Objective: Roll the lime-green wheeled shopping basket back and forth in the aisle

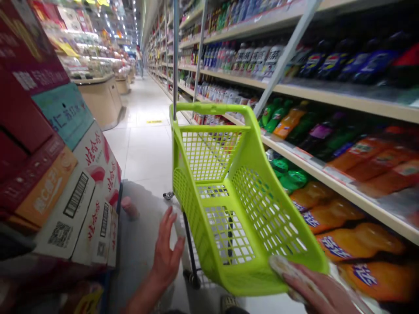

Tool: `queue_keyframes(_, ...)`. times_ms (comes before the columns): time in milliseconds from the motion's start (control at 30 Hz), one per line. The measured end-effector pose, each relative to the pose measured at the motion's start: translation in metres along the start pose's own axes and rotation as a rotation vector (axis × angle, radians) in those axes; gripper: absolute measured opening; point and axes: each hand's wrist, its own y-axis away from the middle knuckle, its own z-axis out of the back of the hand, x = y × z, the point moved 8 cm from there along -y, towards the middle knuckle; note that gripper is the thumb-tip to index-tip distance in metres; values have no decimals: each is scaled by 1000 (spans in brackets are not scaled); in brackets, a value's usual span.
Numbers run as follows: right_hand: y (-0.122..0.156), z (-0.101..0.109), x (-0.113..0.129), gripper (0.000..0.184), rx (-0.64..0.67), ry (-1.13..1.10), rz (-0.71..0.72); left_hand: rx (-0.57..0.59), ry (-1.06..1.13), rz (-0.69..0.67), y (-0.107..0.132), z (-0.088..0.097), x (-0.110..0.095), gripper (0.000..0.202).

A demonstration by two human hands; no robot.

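Packet [288, 274], pale and wrapped, lies at our 5 o'clock under the fingers of our right hand [319, 290], which seems clenched on it, just beside the rim of the lime basket [258, 205]. It looks light and soft, so we would take it by its edge rather than squeeze it. Our left hand [166, 255] hangs open at 6 o'clock, fingers spread, grasping nothing, near the black leg [189, 244] of the basket's wheeled frame. That basket looks light and stiff, with thin plastic mesh walls; its top rail [209, 107] offers the firmest hold. Orange bottles [369, 244] fill shelves at 3 o'clock, printed cartons [68, 205] stack at 9 o'clock, and a shopper [139, 61] stands far down the tiled aisle at 12 o'clock.
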Motion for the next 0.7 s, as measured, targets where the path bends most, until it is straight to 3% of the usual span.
queue_keyframes(33,2,4,13,41,-3,15,43,-7,25,-115,7,5,-47,52)
queue_keyframes(100,9,17,34,42,-66,37,98,118,-39,-330,26,-3,-121,55)
queue_keyframes(167,17,29,47,41,-156,35,97,286,-199,-439,45,-24,-159,52)
queue_keyframes(267,25,39,48,36,-208,22,26,465,-370,-429,54,-51,-170,47)
queue_keyframes(367,25,39,40,36,-80,-42,-137,607,-497,-395,53,-61,-171,38)
queue_keyframes(500,27,49,49,41,64,-179,-283,601,-733,-286,54,-45,-177,49)
queue_keyframes(600,28,69,63,40,57,-236,-328,543,-862,-253,62,-28,-185,38)
queue_keyframes(700,24,92,74,34,23,-259,-285,571,-895,-167,72,-25,-183,40)
